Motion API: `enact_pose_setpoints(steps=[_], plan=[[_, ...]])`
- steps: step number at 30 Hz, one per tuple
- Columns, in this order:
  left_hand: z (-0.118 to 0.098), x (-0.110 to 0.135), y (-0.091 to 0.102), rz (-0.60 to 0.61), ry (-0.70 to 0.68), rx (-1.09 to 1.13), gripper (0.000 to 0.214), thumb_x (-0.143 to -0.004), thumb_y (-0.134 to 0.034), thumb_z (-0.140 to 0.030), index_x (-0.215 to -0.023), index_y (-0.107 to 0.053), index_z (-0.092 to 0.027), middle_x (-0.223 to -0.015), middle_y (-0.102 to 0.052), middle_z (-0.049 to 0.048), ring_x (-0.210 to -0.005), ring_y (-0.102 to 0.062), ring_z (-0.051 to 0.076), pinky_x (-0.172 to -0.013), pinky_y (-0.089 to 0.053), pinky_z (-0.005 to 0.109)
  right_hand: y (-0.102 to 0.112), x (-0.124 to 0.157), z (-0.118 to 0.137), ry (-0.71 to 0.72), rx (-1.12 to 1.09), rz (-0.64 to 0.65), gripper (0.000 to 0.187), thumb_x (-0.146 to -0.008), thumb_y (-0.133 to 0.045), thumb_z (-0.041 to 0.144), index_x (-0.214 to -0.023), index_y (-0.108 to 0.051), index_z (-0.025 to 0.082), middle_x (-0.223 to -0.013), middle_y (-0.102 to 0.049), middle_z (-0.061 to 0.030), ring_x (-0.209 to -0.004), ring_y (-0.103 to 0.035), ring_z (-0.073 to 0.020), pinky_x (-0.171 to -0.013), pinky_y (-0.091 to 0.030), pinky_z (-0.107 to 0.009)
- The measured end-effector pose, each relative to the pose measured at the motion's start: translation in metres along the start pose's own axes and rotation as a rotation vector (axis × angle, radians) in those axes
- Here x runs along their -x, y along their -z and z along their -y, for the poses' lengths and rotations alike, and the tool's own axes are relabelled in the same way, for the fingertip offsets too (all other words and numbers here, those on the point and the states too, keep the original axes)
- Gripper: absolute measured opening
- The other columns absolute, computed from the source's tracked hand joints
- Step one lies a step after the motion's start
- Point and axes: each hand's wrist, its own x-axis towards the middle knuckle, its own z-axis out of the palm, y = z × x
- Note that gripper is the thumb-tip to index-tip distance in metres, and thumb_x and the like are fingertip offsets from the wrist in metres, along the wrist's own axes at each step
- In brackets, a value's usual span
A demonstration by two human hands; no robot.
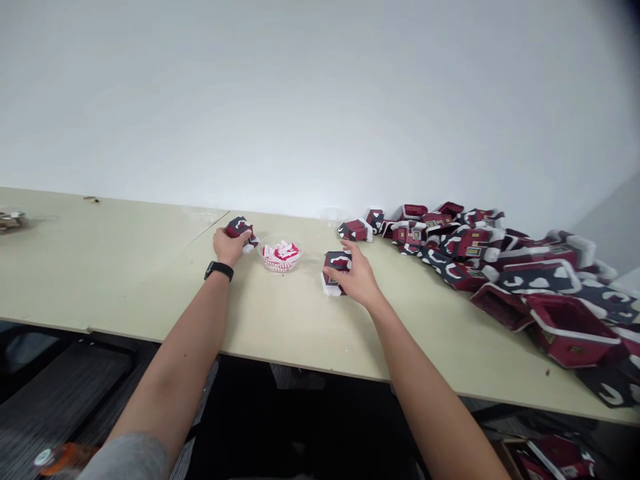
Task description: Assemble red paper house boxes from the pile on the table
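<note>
Model houses, dark red with black roofs and white trim, are in both hands above a pale table (290, 327). Nearest, below the table at lower left, a bottle (67, 459) with a white cap and orange contents shows beside the grey sleeve (125, 460) of the left arm. At lower right, also under the table, another house (563, 455) sits in what looks like a cardboard box (504, 452). A dark chair (75, 380) is by the table's near edge on the left.

Farther in, the right hand (361, 277) holds the right-hand house (332, 260) at its right side, thumb across the front and index finger raised near the roof, a fairly wide grip; whether this house bears on the table I cannot tell. Across from it, the left hand (230, 248), with a black watch (219, 269) on its wrist, closes around the left-hand house (240, 225), which tilts, white edge towards the bowl. Between the hands, closer to the left, stands a clear bowl (281, 269) heaped with small white and red pieces (283, 252).

Beyond the right hand a single house (355, 230) lies on its side, with a smaller-looking one (375, 219) just beside it. Rightward spreads a jumbled pile of houses (465, 243), several with open, hollow undersides showing. Behind everything rises a plain pale wall (300, 100).
</note>
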Motion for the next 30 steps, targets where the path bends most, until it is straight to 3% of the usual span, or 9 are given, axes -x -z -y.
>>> enact_pose_setpoints(steps=[6,10,12,14,19,22,26,30], plan=[[-0.007,0.005,0.0,0.01,0.03,0.05,0.066,-0.079,-0.088,-0.04,-0.129,-0.054,-0.015,-0.135,-0.068,0.0174,-0.121,-0.067,0.029,-0.109,-0.053,0.042,-0.007,-0.001,0.001,0.001,-0.035,-0.065,0.076,-0.079,-0.08,0.058,-0.142,-0.06,0.021,-0.143,-0.065,-0.018,-0.131,-0.057,-0.0376,-0.116,-0.042,-0.06],[-0.015,0.013,0.001,0.028,0.053,0.054,0.076,-0.078,-0.088,-0.039,-0.139,-0.048,-0.017,-0.147,-0.061,0.0201,-0.139,-0.057,0.036,-0.117,-0.045,0.05,-0.006,-0.003,0.005,-0.083,-0.228,-0.376,0.046,-0.095,-0.058,0.059,-0.121,-0.065,0.022,-0.13,-0.069,-0.0134,-0.124,-0.061,-0.0302,-0.11,-0.048,-0.051],[-0.019,0.018,0.002,0.027,0.082,0.06,0.084,-0.078,-0.088,-0.04,-0.146,-0.043,-0.019,-0.156,-0.053,0.0217,-0.149,-0.046,0.042,-0.122,-0.039,0.058,-0.002,-0.009,0.003,-0.116,-0.255,-0.537,0.036,-0.096,-0.052,0.051,-0.113,-0.064,0.022,-0.122,-0.069,-0.0116,-0.118,-0.063,-0.0276,-0.104,-0.051,-0.046],[-0.023,0.022,0.002,0.016,0.111,0.071,0.091,-0.078,-0.088,-0.039,-0.152,-0.037,-0.02,-0.162,-0.046,0.0236,-0.153,-0.039,0.046,-0.124,-0.034,0.064,0.008,-0.023,-0.003,-0.107,-0.172,-0.593,0.03,-0.092,-0.052,0.042,-0.11,-0.064,0.021,-0.119,-0.069,-0.0115,-0.115,-0.062,-0.028,-0.101,-0.051,-0.045],[-0.033,0.03,0.001,-0.051,0.094,0.067,0.088,-0.08,-0.084,-0.03,-0.153,-0.036,-0.02,-0.162,-0.045,0.0236,-0.152,-0.038,0.046,-0.123,-0.032,0.068,0.035,-0.088,-0.029,0.065,0.325,-0.369,0.036,-0.085,-0.051,0.017,-0.117,-0.066,0.017,-0.126,-0.068,-0.0154,-0.123,-0.055,-0.0317,-0.116,-0.041,-0.051],[-0.04,0.034,0.004,-0.124,-0.033,0.064,0.076,-0.082,-0.078,-0.021,-0.149,-0.043,-0.022,-0.159,-0.048,0.0206,-0.151,-0.038,0.044,-0.122,-0.032,0.066,0.035,-0.121,-0.048,-0.005,0.583,-0.145,0.055,-0.081,-0.054,0.01,-0.135,-0.063,0.013,-0.145,-0.059,-0.0192,-0.138,-0.046,-0.0338,-0.12,-0.038,-0.05],[-0.048,0.043,0.008,-0.174,-0.278,0.07,0.06,-0.084,-0.069,-0.015,-0.142,-0.055,-0.024,-0.156,-0.051,0.0164,-0.149,-0.04,0.04,-0.121,-0.032,0.06,0.022,-0.136,-0.072,-0.132,0.734,0.091,0.071,-0.084,-0.065,0.017,-0.154,-0.054,0.017,-0.167,-0.04,-0.021,-0.154,-0.031,-0.0418,-0.123,-0.033,-0.064],[-0.056,0.05,0.007,0.023,-0.517,0.063,0.028,-0.091,-0.063,-0.02,-0.117,-0.073,-0.026,-0.136,-0.067,0.0114,-0.135,-0.051,0.038,-0.113,-0.034,0.057,0.012,-0.136,-0.085,-0.214,0.821,0.148,0.063,-0.096,-0.065,0.044,-0.155,-0.055,0.024,-0.165,-0.04,-0.0226,-0.154,-0.03,-0.0484,-0.115,-0.035,-0.076]])
